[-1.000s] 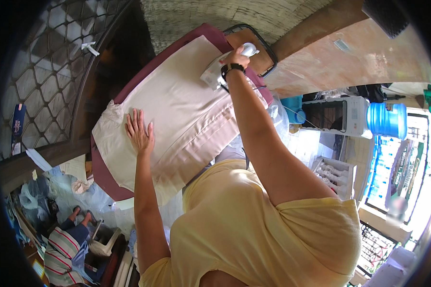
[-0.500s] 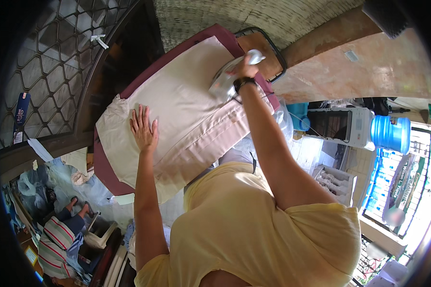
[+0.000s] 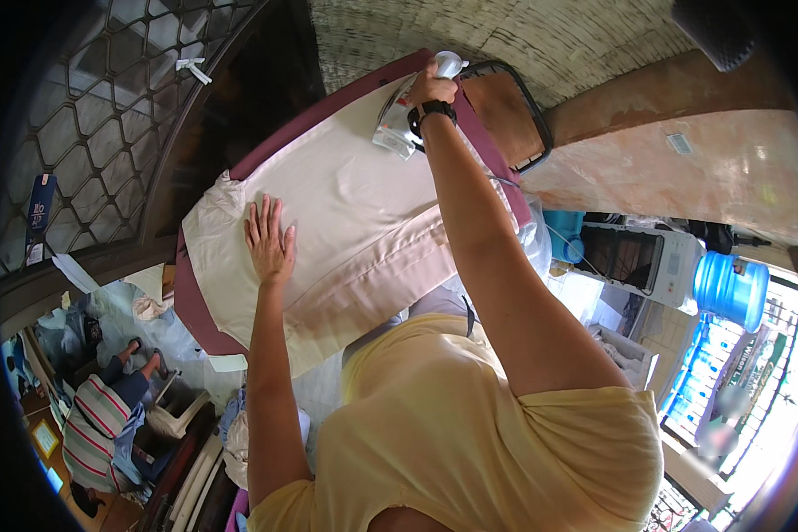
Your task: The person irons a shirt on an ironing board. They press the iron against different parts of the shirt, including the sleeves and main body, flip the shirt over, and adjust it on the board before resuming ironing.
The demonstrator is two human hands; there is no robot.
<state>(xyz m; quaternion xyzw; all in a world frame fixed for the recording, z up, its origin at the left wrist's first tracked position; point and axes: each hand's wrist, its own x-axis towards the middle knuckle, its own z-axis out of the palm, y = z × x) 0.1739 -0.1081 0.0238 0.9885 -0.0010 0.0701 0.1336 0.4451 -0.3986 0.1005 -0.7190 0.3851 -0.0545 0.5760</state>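
A cream-coloured cloth garment [image 3: 337,191] lies spread over a maroon ironing board [image 3: 206,301]. My right hand [image 3: 434,89] is closed round the handle of a clothes iron [image 3: 399,124], which rests on the cloth near the board's far right edge. That hand and wrist hide part of the iron. My left hand [image 3: 270,241] lies flat on the left part of the garment, fingers spread, holding nothing. Between the hands the cloth is mostly smooth. Folds run along its near right side, and the gathered part at the left end is crumpled.
Beyond the board's right end is a black-framed brown chair [image 3: 505,115]. A dark metal lattice gate [image 3: 97,133] stands at the left. To the right are a white water dispenser [image 3: 674,262] and a blue water jug [image 3: 730,288]. Another person [image 3: 102,421] is at lower left.
My right hand has carried the iron away from me and slightly left, toward the far edge of the board. The left hand stays flat at about the same spot on the garment.
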